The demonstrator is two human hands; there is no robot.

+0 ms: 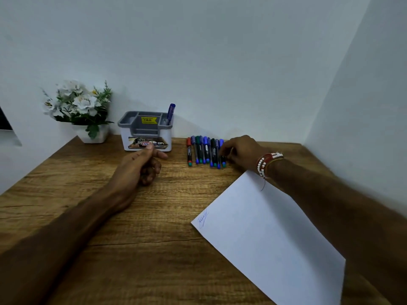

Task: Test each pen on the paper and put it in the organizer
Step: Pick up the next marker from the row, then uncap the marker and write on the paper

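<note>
Several pens (204, 151) lie side by side in a row on the wooden desk, with red, green, blue and black caps. My right hand (241, 150) rests at the right end of the row, its fingertips curled onto the rightmost pen. My left hand (142, 165) hovers loosely curled in front of the organizer, holding nothing. The grey and white organizer (146, 130) stands against the wall with one blue pen (170, 113) upright in its right slot. A white paper (271, 236) lies at the right front, with a blue scribble near its left corner.
A white pot of artificial flowers (83, 108) stands at the back left, next to the organizer. Walls close off the desk at the back and the right. Bare wood (132, 249) spreads between my arms.
</note>
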